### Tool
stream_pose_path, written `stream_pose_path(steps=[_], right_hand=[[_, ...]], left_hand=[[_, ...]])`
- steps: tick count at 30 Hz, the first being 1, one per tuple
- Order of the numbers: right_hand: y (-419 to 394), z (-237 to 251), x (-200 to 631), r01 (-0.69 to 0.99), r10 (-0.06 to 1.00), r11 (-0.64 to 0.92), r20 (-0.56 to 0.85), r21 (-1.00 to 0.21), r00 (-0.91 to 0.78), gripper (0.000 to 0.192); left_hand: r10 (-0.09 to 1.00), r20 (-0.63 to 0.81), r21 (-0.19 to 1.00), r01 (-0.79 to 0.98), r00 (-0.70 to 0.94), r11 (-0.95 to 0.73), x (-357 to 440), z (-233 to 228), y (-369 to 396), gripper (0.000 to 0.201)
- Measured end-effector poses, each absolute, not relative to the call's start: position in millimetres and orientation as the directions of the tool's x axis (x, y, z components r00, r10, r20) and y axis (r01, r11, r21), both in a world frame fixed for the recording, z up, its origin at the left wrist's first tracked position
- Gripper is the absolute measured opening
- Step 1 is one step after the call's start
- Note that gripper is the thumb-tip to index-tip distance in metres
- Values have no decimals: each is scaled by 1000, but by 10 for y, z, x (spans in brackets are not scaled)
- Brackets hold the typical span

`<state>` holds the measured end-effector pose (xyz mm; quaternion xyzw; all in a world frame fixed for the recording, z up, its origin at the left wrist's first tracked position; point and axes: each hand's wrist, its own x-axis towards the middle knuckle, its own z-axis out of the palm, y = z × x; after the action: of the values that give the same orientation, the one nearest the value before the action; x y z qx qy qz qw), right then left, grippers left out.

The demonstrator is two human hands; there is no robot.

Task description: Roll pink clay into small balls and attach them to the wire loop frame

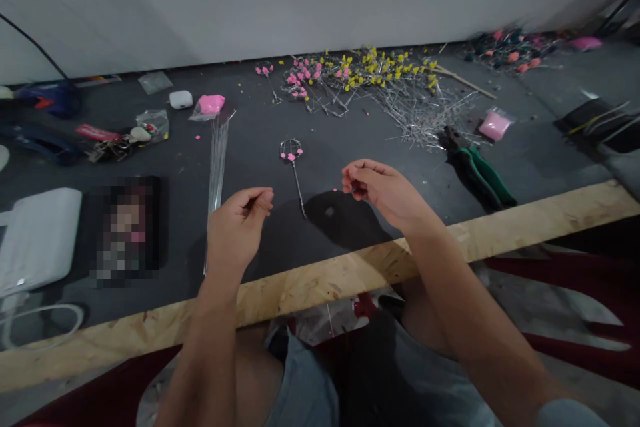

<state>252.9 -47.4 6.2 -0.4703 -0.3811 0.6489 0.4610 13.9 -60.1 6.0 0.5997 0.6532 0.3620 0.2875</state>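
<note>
My left hand (239, 225) hovers over the table by a bundle of thin straight wires (217, 160), its thumb pinched against the fingers. Across from it, my right hand (383, 190) has its fingertips drawn together too. Whatever either pinch holds, if anything, is too small to make out. Between the hands lies a wire piece (297, 177) with a twisted stem and a basket-like head carrying several small pink beads of clay-like stuff. It touches neither hand. A tiny pink crumb (335, 190) rests just left of my right fingertips.
Wire pieces with yellow tips (385, 70) and pink tips (303, 73) lie at the back, beside loose wires (425, 120). Green-handled pliers (477, 170) and a pink packet (495, 125) are right. Another pink packet (210, 105), keys (110, 147) and a white box (43, 233) are left.
</note>
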Motion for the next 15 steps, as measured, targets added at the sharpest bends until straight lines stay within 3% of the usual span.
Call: stream_pose_path(steps=[15], right_hand=[[-638,64,2466,-230,967,-256,-252,-939,-47,16]], left_hand=[[989,101,846,532,-107,-29,158,-186,-497,28]])
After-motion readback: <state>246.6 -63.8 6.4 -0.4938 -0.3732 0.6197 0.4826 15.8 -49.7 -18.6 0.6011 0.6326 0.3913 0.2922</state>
